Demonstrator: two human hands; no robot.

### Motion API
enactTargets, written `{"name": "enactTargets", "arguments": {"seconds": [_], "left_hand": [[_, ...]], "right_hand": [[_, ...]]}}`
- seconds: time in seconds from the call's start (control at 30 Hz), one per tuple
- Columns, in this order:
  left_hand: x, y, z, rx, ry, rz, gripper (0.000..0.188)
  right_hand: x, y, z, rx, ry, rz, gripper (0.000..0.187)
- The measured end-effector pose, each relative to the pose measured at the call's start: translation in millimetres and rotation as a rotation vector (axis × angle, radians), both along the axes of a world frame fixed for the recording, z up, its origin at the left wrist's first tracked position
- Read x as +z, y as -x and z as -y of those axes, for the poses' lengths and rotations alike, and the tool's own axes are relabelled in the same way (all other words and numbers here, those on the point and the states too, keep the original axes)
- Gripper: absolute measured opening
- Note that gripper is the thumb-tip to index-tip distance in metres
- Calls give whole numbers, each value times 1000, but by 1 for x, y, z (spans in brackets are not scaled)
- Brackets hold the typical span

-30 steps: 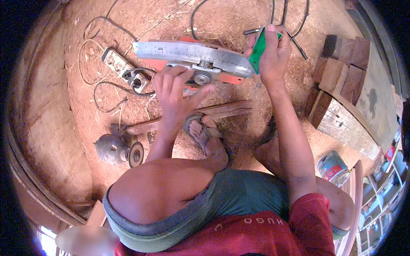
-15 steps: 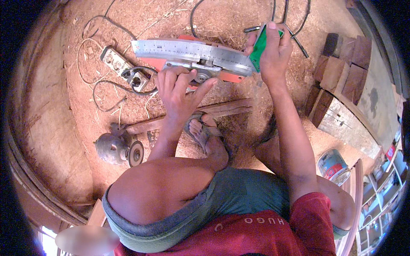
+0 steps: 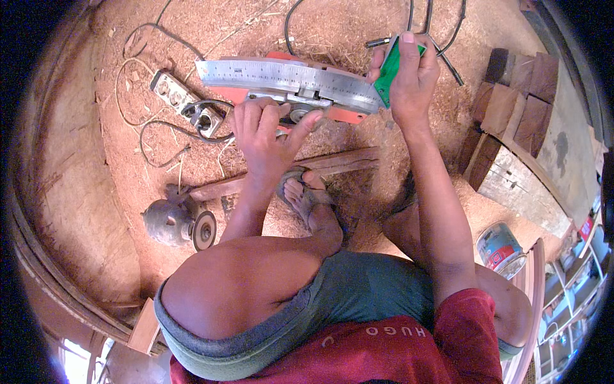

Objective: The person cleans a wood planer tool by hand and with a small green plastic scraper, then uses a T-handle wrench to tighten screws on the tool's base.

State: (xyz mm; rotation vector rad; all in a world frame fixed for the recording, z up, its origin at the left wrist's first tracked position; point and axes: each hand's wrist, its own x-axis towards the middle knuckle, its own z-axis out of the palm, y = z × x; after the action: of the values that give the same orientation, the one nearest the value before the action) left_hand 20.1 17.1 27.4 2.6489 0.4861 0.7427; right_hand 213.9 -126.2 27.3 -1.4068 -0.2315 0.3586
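Observation:
In my right hand (image 3: 414, 80) is the green handle of a try square (image 3: 389, 67), closed in the fingers. Its long silver ruled blade lies along an orange electric planer (image 3: 348, 115), which rests on the ground with its metal sole facing up. My left hand (image 3: 265, 131) is at the planer's near side. Its fingers curl against the body below the blade, and the thumb lies by a round metal part (image 3: 299, 113). The fingertips are partly hidden, and part of the planer is covered by the blade.
Left of the planer lies a power strip (image 3: 173, 93) with black cables. A bench grinder (image 3: 169, 223) stands nearer on the left. A long wooden strip (image 3: 345, 160) crosses before my foot. Wood blocks (image 3: 502, 109) are stacked at right, near a tin can (image 3: 497, 246). Sawdust covers the ground.
My left hand's fingers and thumb have shifted slightly left and down along the planer's near side. The right hand and try square look almost still. A blurred patch at lower left is gone.

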Motion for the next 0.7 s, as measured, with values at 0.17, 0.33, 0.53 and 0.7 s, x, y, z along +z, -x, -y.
{"name": "enactTargets", "arguments": {"seconds": [0.17,0.33,0.53,0.7], "left_hand": [[5,4,5,-73,-41,-13,48],[0,9,4,-100,-22,-21,44],[4,9,6,-132,-41,-50,42],[6,10,7,-143,-2,-65,41]], "right_hand": [[0,1,0,-17,2,-19,29],[2,1,-1,-15,17,3,29],[1,2,-1,-10,3,7,30],[2,1,0,-6,14,34,30]]}}
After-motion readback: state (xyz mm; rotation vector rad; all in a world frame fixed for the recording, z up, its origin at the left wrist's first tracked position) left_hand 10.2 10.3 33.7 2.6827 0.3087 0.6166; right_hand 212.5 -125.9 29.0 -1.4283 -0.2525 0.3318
